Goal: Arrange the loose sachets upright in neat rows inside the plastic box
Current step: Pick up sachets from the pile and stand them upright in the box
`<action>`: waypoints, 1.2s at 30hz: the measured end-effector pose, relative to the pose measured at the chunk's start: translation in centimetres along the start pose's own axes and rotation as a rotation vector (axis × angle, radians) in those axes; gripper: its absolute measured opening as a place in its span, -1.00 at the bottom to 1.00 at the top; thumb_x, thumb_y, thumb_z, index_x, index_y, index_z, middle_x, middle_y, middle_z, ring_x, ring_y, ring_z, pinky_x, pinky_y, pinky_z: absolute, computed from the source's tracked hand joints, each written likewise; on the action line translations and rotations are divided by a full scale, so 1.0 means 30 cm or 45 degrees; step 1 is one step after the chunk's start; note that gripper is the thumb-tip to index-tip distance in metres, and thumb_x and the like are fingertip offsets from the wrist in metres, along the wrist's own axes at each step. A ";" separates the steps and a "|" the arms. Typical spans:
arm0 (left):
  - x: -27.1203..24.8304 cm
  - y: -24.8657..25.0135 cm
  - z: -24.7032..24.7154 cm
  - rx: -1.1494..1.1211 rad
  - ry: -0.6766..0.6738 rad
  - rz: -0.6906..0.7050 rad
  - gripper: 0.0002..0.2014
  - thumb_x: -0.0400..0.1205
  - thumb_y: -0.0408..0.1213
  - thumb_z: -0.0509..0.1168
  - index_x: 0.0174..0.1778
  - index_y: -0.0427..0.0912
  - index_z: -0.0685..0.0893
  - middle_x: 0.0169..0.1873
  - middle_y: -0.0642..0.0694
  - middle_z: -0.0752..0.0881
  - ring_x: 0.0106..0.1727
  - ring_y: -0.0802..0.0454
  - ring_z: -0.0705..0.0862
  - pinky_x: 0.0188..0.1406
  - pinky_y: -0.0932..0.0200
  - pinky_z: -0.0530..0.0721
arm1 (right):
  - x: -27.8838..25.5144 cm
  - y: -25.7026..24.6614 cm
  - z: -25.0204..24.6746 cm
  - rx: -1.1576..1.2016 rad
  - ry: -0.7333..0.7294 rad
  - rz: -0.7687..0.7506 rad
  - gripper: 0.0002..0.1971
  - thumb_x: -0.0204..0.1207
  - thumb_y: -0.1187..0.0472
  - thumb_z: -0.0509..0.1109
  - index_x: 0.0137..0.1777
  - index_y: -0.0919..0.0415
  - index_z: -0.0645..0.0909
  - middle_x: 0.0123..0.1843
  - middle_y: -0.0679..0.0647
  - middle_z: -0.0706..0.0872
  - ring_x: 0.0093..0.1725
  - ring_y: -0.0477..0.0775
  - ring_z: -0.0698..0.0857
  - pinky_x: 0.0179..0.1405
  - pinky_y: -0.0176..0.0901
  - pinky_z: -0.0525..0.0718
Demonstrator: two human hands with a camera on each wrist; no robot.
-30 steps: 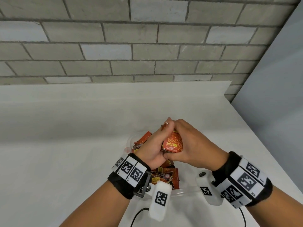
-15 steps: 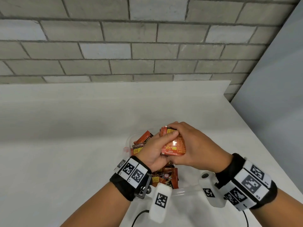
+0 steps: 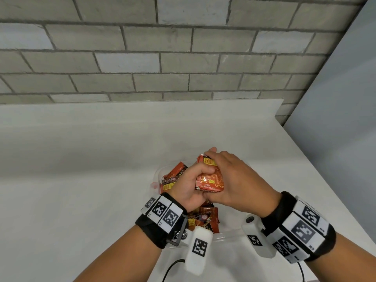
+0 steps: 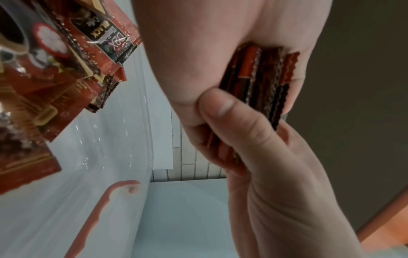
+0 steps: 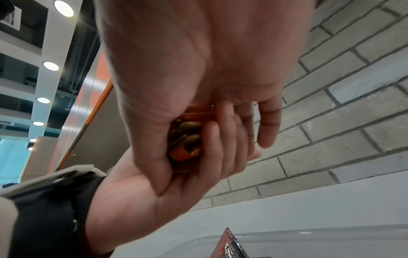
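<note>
Fingers of both hands wrap one stack (image 3: 209,180) of red sachets, held above the box (image 3: 227,237). Left hand (image 3: 191,186) grips it from the left, thumb across the front face. Right hand (image 3: 234,180) covers the right side and top, fingers curled over the far edge. Left wrist view shows serrated sachet edges (image 4: 262,83) bunched between both palms. Loose sachets (image 3: 203,218) lie jumbled in the box, more (image 3: 175,175) at its far left. Box sits on white table (image 3: 81,180).

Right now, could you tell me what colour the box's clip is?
Red, on the clear plastic box; its clip shows best from the left wrist.
</note>
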State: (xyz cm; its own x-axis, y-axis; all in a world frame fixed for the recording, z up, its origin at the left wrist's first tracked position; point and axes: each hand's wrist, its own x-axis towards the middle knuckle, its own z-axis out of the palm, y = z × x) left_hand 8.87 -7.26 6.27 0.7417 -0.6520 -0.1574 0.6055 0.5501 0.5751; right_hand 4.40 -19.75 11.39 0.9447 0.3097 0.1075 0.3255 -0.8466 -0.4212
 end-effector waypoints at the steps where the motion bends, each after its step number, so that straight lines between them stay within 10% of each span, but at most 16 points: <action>1: 0.002 0.002 -0.004 -0.001 -0.011 0.004 -0.35 0.21 -0.36 0.40 0.30 -0.13 0.61 -0.13 -0.16 0.76 -0.14 -0.01 0.76 -0.11 0.12 0.73 | 0.000 -0.002 0.003 -0.012 0.013 -0.005 -0.16 0.31 -0.03 0.56 0.56 0.04 0.26 0.22 -0.11 0.46 0.19 -0.09 0.47 0.09 -0.34 0.38; 6: -0.001 0.025 -0.012 0.177 0.005 -0.049 -0.81 0.38 -0.32 0.37 -0.15 -0.08 0.83 -0.26 -0.11 0.77 -0.19 0.04 0.75 -0.10 0.14 0.69 | 0.007 0.018 0.025 -0.084 0.068 0.023 -0.17 0.30 0.00 0.55 0.55 0.09 0.28 0.28 0.02 0.51 0.21 0.03 0.53 0.18 -0.12 0.51; 13: -0.015 0.000 -0.024 0.143 0.085 -0.054 -0.84 0.42 -0.43 0.30 -0.18 -0.22 0.77 -0.30 -0.17 0.76 -0.27 -0.01 0.76 -0.26 0.16 0.74 | 0.004 0.028 0.027 0.101 -0.076 0.078 -0.07 0.31 -0.18 0.53 0.62 -0.05 0.14 0.36 -0.10 0.40 0.31 -0.08 0.41 0.32 -0.11 0.45; 19: -0.025 0.010 -0.017 0.187 0.039 -0.083 -0.71 0.42 -0.40 0.25 0.05 -0.37 0.65 -0.24 -0.27 0.74 -0.22 -0.12 0.77 -0.26 -0.05 0.78 | -0.015 0.059 0.002 0.528 0.124 0.243 -0.26 0.31 -0.27 0.33 0.53 -0.20 0.28 0.27 -0.33 0.48 0.27 -0.32 0.49 0.25 -0.36 0.50; 22: -0.026 0.008 -0.025 0.143 0.031 -0.071 -0.55 0.46 -0.29 0.35 0.27 -0.33 0.60 -0.18 -0.23 0.78 -0.23 -0.11 0.78 -0.26 -0.01 0.79 | -0.018 0.074 0.001 0.635 0.227 0.298 -0.49 0.32 -0.19 0.41 0.30 -0.37 0.41 0.13 -0.29 0.53 0.09 -0.21 0.57 0.06 -0.16 0.66; 26: -0.025 0.014 -0.034 0.108 -0.016 -0.084 -0.68 0.50 -0.15 0.34 0.07 -0.21 0.81 -0.07 -0.30 0.76 -0.15 -0.19 0.78 0.02 -0.20 0.76 | -0.012 0.098 -0.015 0.671 0.287 0.345 -0.65 0.45 0.09 0.50 0.19 -0.14 0.54 0.05 -0.18 0.67 -0.01 -0.15 0.62 -0.06 -0.18 0.65; 30: -0.024 0.016 -0.035 0.141 0.020 -0.085 -0.55 0.28 -0.06 0.62 -0.01 -0.25 0.81 -0.14 -0.29 0.74 -0.26 -0.13 0.77 -0.22 -0.13 0.79 | -0.004 0.099 -0.035 0.840 0.425 0.338 -0.79 0.55 0.29 0.39 -0.05 -0.06 0.47 -0.10 -0.02 0.67 -0.13 0.06 0.63 -0.17 -0.10 0.64; 36: -0.026 0.020 -0.025 0.045 0.046 -0.065 -0.23 0.10 0.11 0.69 0.14 -0.25 0.67 -0.11 -0.27 0.71 -0.20 -0.12 0.74 -0.25 -0.02 0.77 | -0.033 0.044 -0.019 0.523 0.425 -0.015 -0.81 0.50 0.37 0.43 -0.16 0.05 0.55 0.01 -0.08 0.70 0.07 -0.23 0.64 0.08 -0.50 0.50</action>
State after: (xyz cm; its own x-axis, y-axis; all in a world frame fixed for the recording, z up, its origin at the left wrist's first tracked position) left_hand 8.85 -6.03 6.14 0.7204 -0.6593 -0.2155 0.6327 0.4972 0.5937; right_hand 3.91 -21.41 11.25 0.9240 0.1066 0.3672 0.3571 -0.5838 -0.7291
